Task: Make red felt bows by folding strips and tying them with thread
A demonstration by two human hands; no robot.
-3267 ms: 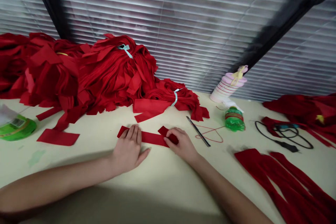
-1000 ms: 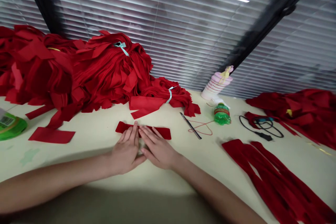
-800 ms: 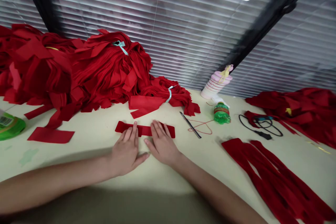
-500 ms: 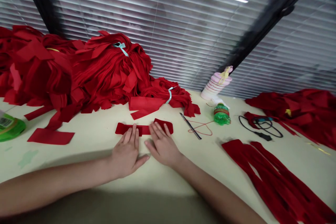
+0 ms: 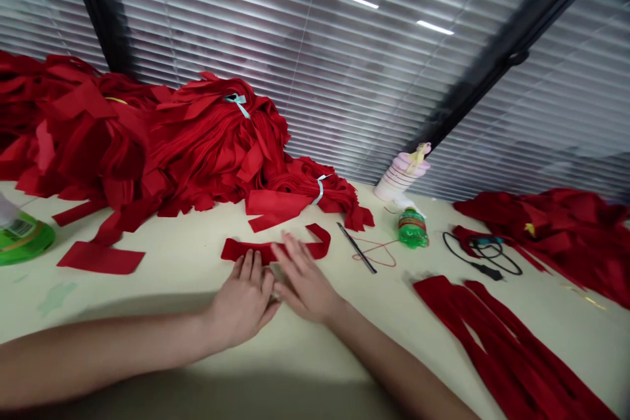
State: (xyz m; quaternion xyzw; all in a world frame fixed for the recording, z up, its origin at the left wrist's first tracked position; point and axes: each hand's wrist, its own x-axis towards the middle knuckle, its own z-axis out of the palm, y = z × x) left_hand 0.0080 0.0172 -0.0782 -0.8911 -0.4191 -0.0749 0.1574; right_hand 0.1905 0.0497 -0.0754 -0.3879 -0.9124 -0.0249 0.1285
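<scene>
A short red fabric strip point(image 5: 241, 248) lies across the pale table in front of me, its right end bent up and back over itself. My left hand point(image 5: 246, 295) rests flat with its fingertips on the strip's lower edge, left of its middle. Fingers stretched, my right hand point(image 5: 305, 279) reaches over the strip's middle and hides part of it; whether its palm presses the cloth I cannot tell. The two hands almost meet at the thumbs. Just right of the strip are a dark pen-like stick point(image 5: 357, 248) and a loose red thread point(image 5: 381, 252).
Bundled red cloth strips point(image 5: 211, 151) are heaped along the blinds at the back left. A cut green bottle point(image 5: 412, 228), a pinkish roll point(image 5: 401, 174) and a black cable point(image 5: 487, 252) stand or lie to the right. Long red strips point(image 5: 497, 348) occupy the front right.
The strip's right end now stands bent up more, and its middle has shifted. My left fingers have slid to its lower edge; the right hand has lifted off the right end. The view has tilted slightly.
</scene>
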